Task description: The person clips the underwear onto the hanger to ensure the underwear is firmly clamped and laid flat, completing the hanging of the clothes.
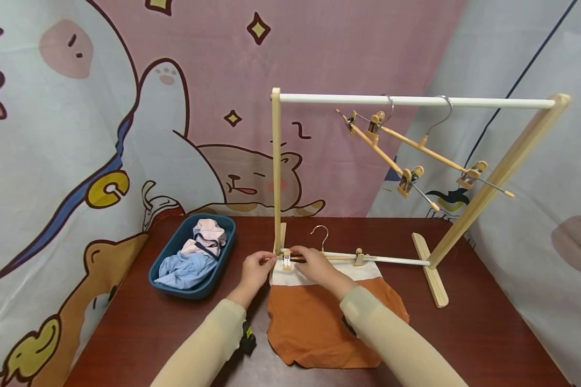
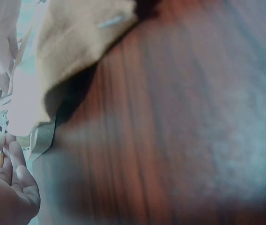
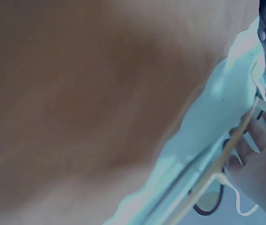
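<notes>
A rust-orange garment with a white top band (image 1: pixel 329 317) lies flat on the table, a clip hanger (image 1: pixel 341 256) along its white edge. The hanger's metal hook points away, and one clip (image 1: pixel 287 260) sits on the band's left part, another (image 1: pixel 359 258) on the right. My left hand (image 1: pixel 255 271) pinches the rod's left end beside the left clip; its orange tip (image 2: pixel 1 159) shows between the fingers in the left wrist view. My right hand (image 1: pixel 314 264) holds the hanger just right of that clip, its fingers bent at the wooden bar (image 3: pixel 217 161) in the right wrist view.
A wooden rack with a white top rail (image 1: pixel 329 99) stands behind the hands, its low rail just past the garment. Two more clip hangers (image 1: pixel 428 145) hang from it. At left, a blue basket (image 1: pixel 154 269) holds pink and light-blue clothes (image 1: pixel 189 269).
</notes>
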